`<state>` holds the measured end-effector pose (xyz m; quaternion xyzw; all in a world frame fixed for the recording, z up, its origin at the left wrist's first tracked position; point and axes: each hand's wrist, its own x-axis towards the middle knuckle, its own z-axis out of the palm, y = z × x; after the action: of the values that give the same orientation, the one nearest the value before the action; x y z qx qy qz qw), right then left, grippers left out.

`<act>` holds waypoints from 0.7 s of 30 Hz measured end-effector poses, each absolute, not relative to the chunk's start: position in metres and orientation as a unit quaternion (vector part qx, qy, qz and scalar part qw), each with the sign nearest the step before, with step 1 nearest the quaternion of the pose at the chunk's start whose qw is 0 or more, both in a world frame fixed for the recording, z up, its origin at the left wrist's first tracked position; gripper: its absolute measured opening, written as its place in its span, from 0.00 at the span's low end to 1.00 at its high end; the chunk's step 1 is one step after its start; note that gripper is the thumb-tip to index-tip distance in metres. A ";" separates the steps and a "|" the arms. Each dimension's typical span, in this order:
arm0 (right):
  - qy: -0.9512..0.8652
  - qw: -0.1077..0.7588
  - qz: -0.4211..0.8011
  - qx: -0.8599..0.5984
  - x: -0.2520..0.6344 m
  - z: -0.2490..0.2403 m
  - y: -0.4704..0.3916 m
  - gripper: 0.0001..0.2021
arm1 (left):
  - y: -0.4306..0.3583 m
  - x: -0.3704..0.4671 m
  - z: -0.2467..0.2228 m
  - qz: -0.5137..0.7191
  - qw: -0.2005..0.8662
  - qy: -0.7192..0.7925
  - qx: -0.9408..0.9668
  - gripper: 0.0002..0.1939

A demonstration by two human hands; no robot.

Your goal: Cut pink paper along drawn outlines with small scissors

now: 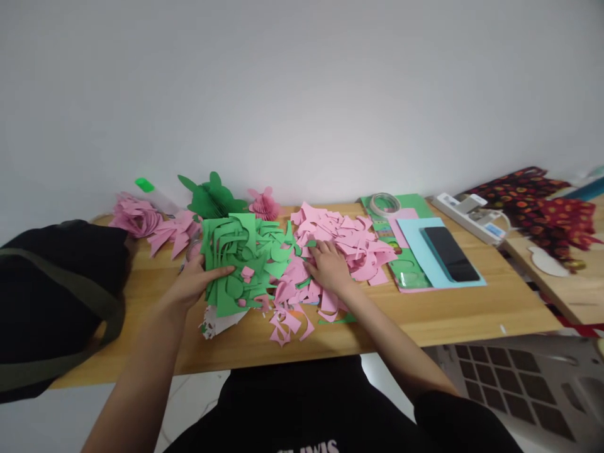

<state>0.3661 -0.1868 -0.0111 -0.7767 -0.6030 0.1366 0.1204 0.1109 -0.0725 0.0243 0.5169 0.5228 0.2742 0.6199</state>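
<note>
My left hand (195,280) grips the left edge of a stack of green cut-out paper sheets (229,292), thumb on top. Loose green pieces and a few pink bits lie on that stack. Spread over a heap of pink paper scraps (340,233) is my right hand (328,265), its fingers apart and lying on the scraps. Curved pink offcuts (292,324) are strewn toward the table's front edge. Under the green stack a white piece of paper (221,322) sticks out. The underside of the stack and the left fingers below it are hidden.
Behind the scraps stand a green paper honeycomb figure (212,196) and a pink one (264,204). Pink paper pieces (136,217) lie at the back left, near a black bag (61,296). At right are a tape roll (384,204), a phone (450,255) and a power strip (472,217).
</note>
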 end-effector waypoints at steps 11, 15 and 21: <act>-0.451 0.477 0.197 -0.729 0.371 0.007 -0.186 0.17 | -0.079 0.144 0.039 0.287 0.691 0.456 0.481 0.28; -0.272 0.605 0.509 -0.549 0.383 0.030 -0.182 0.29 | -0.081 0.179 0.042 0.248 0.722 0.408 0.500 0.27; -0.211 0.621 0.547 -0.521 0.412 0.068 -0.181 0.17 | -0.071 0.247 0.058 0.207 0.751 0.348 0.522 0.25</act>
<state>0.4117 -0.1811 0.0675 -0.5206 -0.2113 0.5468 0.6208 0.2473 -0.0709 0.0577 0.5224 0.3477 0.2072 0.7505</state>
